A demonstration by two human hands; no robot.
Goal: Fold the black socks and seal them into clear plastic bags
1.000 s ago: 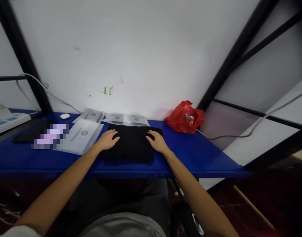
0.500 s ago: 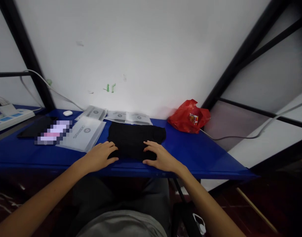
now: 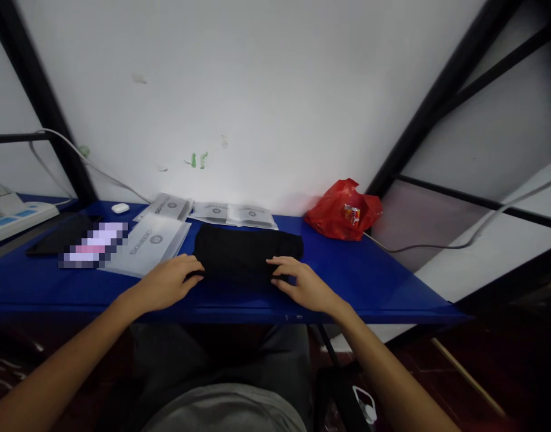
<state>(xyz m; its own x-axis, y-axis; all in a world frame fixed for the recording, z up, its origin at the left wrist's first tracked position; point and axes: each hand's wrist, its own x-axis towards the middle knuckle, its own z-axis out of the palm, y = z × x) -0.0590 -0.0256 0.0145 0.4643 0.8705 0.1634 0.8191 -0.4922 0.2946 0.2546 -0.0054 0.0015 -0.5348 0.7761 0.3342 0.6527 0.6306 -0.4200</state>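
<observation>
A black folded cloth garment (image 3: pixel 239 255) lies on the blue table in front of me; its exact kind cannot be made out. My left hand (image 3: pixel 174 279) has its thumb and fingers closed on the garment's near left corner. At the near right part, my right hand (image 3: pixel 305 285) pinches the near edge between thumb and fingers. Both palms face inward, low over the table's front. To the left of the garment lies a frosted plastic bag (image 3: pixel 152 243) with printed lettering, close to my left hand.
More frosted bags (image 3: pixel 212 211) lie along the wall. A red plastic bag (image 3: pixel 334 216) sits at the back right. Leftward are a blurred-out phone (image 3: pixel 95 243), a black flat object (image 3: pixel 54 237), a white earbud case (image 3: pixel 120 208) and a power strip (image 3: pixel 23 216). The blue table (image 3: pixel 370 282) ends near my lap.
The garment's near edge has shifted away from the table front. My left hand has moved slightly left and closed on the corner; my right hand's fingers have drawn together on the edge.
</observation>
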